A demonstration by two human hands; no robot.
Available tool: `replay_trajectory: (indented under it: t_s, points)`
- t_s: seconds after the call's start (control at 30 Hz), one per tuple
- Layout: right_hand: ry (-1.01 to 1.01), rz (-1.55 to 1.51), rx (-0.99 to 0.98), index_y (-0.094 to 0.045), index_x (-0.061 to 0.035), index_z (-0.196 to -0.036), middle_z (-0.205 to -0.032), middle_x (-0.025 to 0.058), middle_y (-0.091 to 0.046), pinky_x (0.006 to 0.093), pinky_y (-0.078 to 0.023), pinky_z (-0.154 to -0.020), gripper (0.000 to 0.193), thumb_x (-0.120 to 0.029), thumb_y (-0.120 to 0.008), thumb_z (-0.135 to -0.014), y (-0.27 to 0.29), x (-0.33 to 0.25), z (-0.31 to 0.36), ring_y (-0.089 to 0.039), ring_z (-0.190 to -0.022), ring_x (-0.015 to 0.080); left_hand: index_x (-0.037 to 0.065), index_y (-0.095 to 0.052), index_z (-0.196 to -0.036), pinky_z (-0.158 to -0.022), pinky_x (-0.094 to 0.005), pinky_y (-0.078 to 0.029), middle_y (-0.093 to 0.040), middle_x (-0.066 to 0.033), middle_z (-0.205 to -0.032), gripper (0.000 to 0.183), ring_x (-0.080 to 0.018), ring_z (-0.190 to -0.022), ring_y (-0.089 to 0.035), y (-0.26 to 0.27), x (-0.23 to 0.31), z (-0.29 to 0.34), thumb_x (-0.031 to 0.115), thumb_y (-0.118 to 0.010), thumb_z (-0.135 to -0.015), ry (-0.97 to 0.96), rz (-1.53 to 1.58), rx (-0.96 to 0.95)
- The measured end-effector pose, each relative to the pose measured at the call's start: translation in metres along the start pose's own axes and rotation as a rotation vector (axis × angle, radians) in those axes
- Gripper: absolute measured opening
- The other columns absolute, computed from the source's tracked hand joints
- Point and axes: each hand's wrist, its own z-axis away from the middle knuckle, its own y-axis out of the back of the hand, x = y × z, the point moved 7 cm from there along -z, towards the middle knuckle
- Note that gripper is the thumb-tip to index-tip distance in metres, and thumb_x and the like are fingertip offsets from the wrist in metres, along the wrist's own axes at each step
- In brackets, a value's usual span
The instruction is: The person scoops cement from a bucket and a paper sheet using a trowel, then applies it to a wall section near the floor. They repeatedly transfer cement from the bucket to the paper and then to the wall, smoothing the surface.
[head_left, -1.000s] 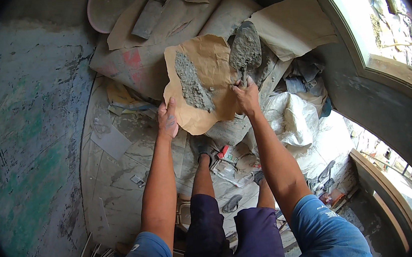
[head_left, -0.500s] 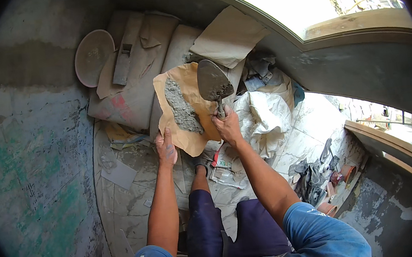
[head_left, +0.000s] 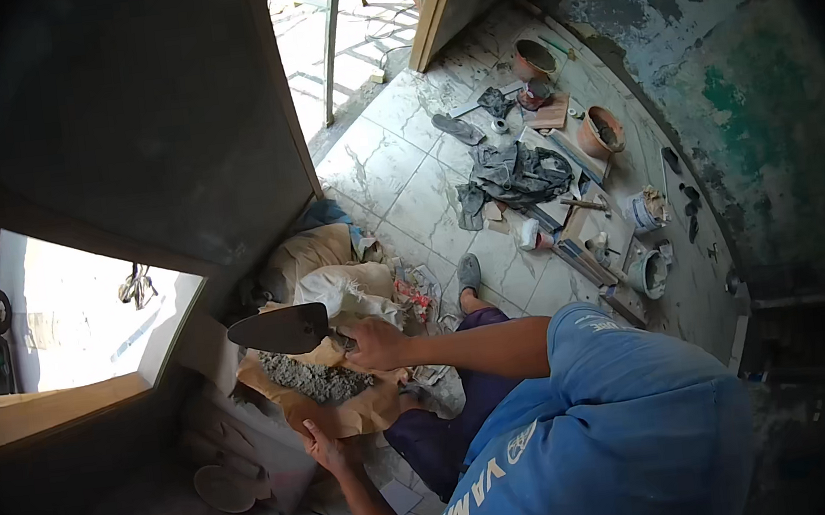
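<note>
My right hand (head_left: 377,345) is wrapped around the handle of a trowel (head_left: 279,331), whose broad dark blade points left. Below the blade, a mound of grey mortar (head_left: 312,375) lies on a sheet of brown paper (head_left: 363,409). At the paper's near edge, my left hand (head_left: 325,449) grips it, thumb on top. The trowel's blade hides part of the far side of the paper.
Beside the paper is a crumpled white sack (head_left: 341,290). A round basin (head_left: 224,489) is at lower left. Black plastic (head_left: 521,175), an orange bucket (head_left: 600,131) and a whitish bucket (head_left: 648,274) litter the tiled floor (head_left: 391,174) toward the right wall. A window (head_left: 86,312) opens at left.
My view has swung to the right, bringing the doorway and the cluttered floor into sight. Both hands keep their holds on the trowel and paper; the blade now points left.
</note>
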Motion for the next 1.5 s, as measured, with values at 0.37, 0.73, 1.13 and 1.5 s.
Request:
replay_trajectory:
  t_s: [0.37,0.73,1.13,1.5]
  points:
    - [-0.232,-0.042,0.335,-0.057,-0.0028,-0.093,-0.084,0.0231,-0.064,0.0494,-0.049,-0.072,0.027,-0.024,-0.061,-0.078,0.389,0.119,0.065,-0.063,-0.083,0.0415,0.009,-0.036,-0.139,-0.094,-0.0362,-0.048,-0.05,-0.008,-0.13,0.045,-0.0216,-0.114,-0.055,-0.42,-0.053,0.052,0.029,-0.046,-0.1,-0.007,-0.347,-0.523]
    - [-0.438,-0.01,0.748,-0.055,0.0016,-0.087,-0.08,0.0243,-0.062,0.0486,-0.048,-0.069,0.028,-0.02,-0.064,-0.072,0.645,0.265,0.112,-0.061,-0.078,0.0428,0.011,-0.047,-0.129,-0.083,-0.0313,-0.052,-0.058,-0.0063,-0.116,0.04,-0.0169,-0.102,-0.06,-0.736,-0.155,0.051,0.028,-0.057,-0.095,0.312,-0.223,-0.858]
    - [-0.636,-0.074,1.023,-0.054,0.0021,-0.087,-0.076,0.0218,-0.061,0.0434,-0.048,-0.068,0.028,-0.018,-0.066,-0.073,0.838,0.381,0.079,-0.061,-0.077,0.041,0.004,-0.051,-0.127,-0.072,-0.0264,-0.049,-0.059,-0.0033,-0.103,0.036,-0.0119,-0.085,-0.058,-1.026,-0.257,-0.004,0.027,-0.05,-0.099,0.578,-0.492,-1.16]
    - [-0.68,-0.188,1.306,-0.054,-0.0037,-0.085,-0.071,0.0063,-0.057,0.0314,-0.044,-0.058,0.016,-0.009,-0.063,-0.073,1.025,0.491,0.001,-0.055,-0.062,0.0138,0.004,-0.058,-0.109,-0.068,-0.0244,-0.047,-0.058,0.0005,-0.092,0.031,-0.0074,-0.079,-0.054,-1.305,-0.292,-0.056,0.032,-0.049,-0.099,0.6,-0.544,-1.466]
